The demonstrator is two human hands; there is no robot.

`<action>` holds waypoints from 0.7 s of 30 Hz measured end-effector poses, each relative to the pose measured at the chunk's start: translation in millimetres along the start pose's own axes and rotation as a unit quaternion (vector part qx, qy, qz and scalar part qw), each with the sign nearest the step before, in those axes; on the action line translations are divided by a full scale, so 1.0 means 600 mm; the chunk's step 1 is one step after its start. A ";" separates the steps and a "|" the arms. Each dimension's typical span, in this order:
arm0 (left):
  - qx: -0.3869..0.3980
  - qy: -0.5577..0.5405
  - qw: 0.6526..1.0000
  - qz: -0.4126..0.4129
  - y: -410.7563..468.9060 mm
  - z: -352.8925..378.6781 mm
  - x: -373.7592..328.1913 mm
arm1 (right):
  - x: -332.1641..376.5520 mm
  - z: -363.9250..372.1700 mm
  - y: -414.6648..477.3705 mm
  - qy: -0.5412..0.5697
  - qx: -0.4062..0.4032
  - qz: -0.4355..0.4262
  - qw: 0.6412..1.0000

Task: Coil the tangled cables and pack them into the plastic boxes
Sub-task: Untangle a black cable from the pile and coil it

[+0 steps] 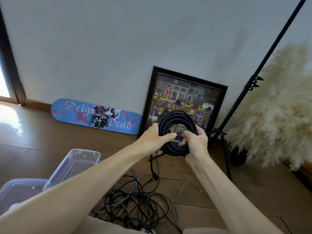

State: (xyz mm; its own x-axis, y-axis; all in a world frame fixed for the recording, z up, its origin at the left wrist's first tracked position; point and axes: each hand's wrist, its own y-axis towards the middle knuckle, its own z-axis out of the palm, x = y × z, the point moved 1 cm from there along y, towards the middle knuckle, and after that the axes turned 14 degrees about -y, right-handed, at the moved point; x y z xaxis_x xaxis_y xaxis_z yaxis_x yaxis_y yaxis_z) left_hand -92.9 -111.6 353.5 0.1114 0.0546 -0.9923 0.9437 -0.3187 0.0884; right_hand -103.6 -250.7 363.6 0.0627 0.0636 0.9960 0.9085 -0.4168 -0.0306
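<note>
1. Above the floor (50, 141), black cable coil (177, 115) looks nearly wound: left hand (152, 137) grips one side, right hand (197, 142) pinches the other.
2. Its tail (154, 173) dangles loose.
3. Tangled cables (135, 205) wait at the floor's near edge; plastic boxes (79, 164) beside them, apparently unpacked.

There were two clear plastic boxes (84, 150) (22, 180), one coil of black cable (177, 114), one tangled heap of cables (135, 200) too knotted to count, two hands (152, 137) (195, 142), one skateboard deck (81, 114), one framed picture (185, 97), one black stand (253, 82) and one pampas bunch (278, 107).
</note>
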 end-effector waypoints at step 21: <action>0.009 0.679 0.703 0.212 -0.034 0.004 -0.035 | -0.005 0.009 -0.007 -0.499 0.132 -0.373 0.771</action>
State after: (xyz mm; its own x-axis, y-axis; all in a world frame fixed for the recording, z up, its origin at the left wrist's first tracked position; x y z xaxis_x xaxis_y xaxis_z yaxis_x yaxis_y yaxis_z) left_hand -115.3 -108.6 372.2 0.5869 0.8003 0.1224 0.7337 -0.5897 0.3376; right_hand -105.3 -243.9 360.2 -0.3507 0.9176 0.1872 0.8896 0.2639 0.3728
